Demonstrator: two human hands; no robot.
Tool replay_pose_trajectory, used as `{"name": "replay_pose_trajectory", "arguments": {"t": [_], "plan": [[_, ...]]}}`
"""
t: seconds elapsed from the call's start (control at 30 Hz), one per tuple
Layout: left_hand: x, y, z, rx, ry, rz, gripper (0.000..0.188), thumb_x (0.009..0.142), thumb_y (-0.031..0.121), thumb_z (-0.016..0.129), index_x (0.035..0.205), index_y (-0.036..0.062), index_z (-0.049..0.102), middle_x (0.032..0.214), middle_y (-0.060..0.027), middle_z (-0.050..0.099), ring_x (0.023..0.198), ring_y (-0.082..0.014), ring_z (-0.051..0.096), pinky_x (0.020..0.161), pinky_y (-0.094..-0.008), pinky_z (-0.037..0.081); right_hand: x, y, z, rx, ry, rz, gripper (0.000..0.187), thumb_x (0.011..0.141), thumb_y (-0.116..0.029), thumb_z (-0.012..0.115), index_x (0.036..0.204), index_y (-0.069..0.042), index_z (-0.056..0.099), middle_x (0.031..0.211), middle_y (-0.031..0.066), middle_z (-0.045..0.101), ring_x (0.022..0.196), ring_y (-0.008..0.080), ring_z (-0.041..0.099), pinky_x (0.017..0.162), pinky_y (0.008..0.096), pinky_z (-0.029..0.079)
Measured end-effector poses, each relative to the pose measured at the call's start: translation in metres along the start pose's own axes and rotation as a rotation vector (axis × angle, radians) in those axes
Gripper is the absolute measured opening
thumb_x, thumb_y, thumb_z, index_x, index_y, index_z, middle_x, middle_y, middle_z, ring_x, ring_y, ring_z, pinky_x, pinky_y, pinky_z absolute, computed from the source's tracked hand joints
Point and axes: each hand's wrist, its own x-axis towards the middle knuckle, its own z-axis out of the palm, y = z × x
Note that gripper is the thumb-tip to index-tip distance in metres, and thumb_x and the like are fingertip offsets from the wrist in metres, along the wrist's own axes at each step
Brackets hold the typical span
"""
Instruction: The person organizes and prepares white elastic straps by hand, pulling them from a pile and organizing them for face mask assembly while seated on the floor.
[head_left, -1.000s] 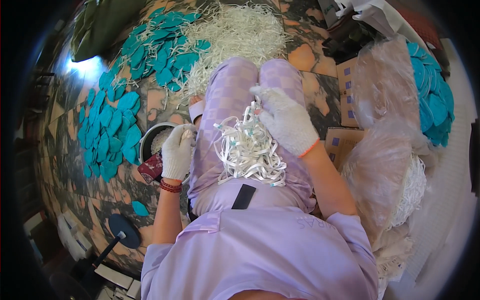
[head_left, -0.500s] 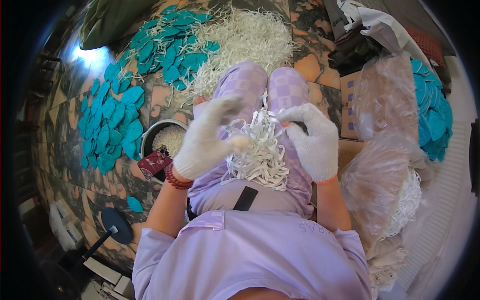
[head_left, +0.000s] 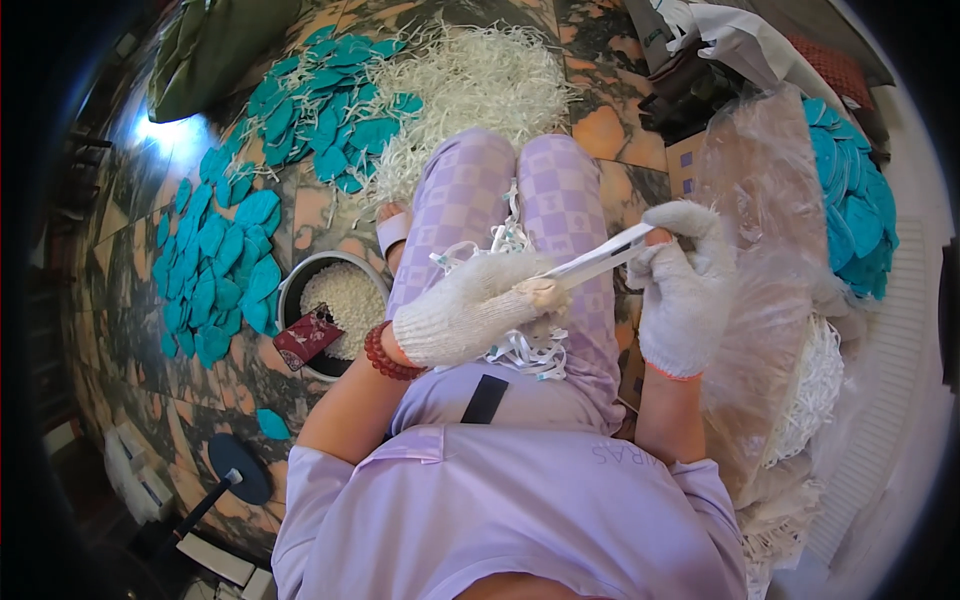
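Both my hands wear white knitted gloves. A flat white strap is stretched between them above my lap, slanting up to the right. My left hand is closed, with its fingertips on the strap's lower left end. At the upper right end, my right hand pinches the strap between thumb and bent fingers. Beneath my left hand a tangle of white straps lies on my lilac checked trousers, partly hidden by that hand. Some of the straps carry small teal marks.
Left of my legs stands a round pot of white pellets with a dark red packet on its rim. Flat teal pieces lie heaped on the marbled floor. Beyond my knees is a pile of white strips. Clear plastic bags stand on the right.
My right hand has moved right and up, and the left has come over the lap pile. A strap is now drawn taut between them, and fewer straps show on my lap.
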Motion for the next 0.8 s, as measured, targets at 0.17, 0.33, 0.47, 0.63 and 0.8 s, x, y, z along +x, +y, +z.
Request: {"name": "replay_pose_trajectory", "arguments": {"t": [0.17, 0.33, 0.47, 0.63, 0.8], "plan": [[-0.015, -0.012, -0.013, 0.015, 0.024, -0.208, 0.031, 0.103, 0.029, 0.049, 0.098, 0.0014, 0.062, 0.077, -0.0008, 0.057, 0.067, -0.008, 0.055, 0.063, -0.0247, 0.046, 0.012, 0.016, -0.03, 0.277, 0.098, 0.116, 0.019, 0.09, 0.007, 0.048, 0.105, 0.001, 0.058, 0.081, 0.0061, 0.057, 0.064, 0.0085, 0.052, 0.056, 0.021, 0.042], [-0.012, -0.012, -0.007, 0.018, 0.127, -0.218, 0.028, 0.102, 0.027, 0.052, 0.102, 0.0021, 0.063, 0.078, -0.0002, 0.057, 0.062, -0.0057, 0.052, 0.056, -0.0206, 0.043, 0.008, 0.036, -0.032, -0.41, 0.001, 0.076, 0.032, 0.085, 0.008, 0.053, 0.115, 0.001, 0.06, 0.097, 0.0081, 0.061, 0.073, 0.0105, 0.059, 0.065, 0.0237, 0.05], [-0.006, -0.012, -0.004, 0.086, 0.117, -0.231, 0.027, 0.103, 0.028, 0.053, 0.104, 0.0031, 0.063, 0.075, 0.0017, 0.055, 0.059, -0.0041, 0.049, 0.053, -0.0191, 0.041, 0.0, 0.023, -0.018, -0.31, -0.305, 0.149, 0.037, 0.079, 0.005, 0.059, 0.115, -0.001, 0.064, 0.105, 0.0081, 0.062, 0.077, 0.0103, 0.061, 0.07, 0.0255, 0.051], [-0.004, -0.007, 0.004, 0.115, 0.091, -0.3, 0.03, 0.104, 0.031, 0.05, 0.099, 0.0045, 0.064, 0.071, 0.0032, 0.051, 0.058, -0.0038, 0.049, 0.052, -0.0196, 0.042, -0.01, 0.03, 0.004, -0.145, -0.419, 0.26, 0.023, 0.085, -0.002, 0.056, 0.106, -0.004, 0.065, 0.09, 0.0058, 0.063, 0.061, 0.0068, 0.05, 0.056, 0.0213, 0.043], [-0.007, -0.019, 0.003, 0.114, 0.084, -0.26, 0.033, 0.105, 0.03, 0.047, 0.092, 0.0052, 0.064, 0.07, 0.0028, 0.052, 0.057, -0.004, 0.049, 0.051, -0.0207, 0.042, -0.01, 0.03, -0.006, 0.751, -0.315, 0.714, 0.02, 0.099, -0.021, 0.048, 0.091, -0.006, 0.057, 0.071, 0.0036, 0.057, 0.046, 0.0067, 0.042, 0.04, 0.0213, 0.034]]}}
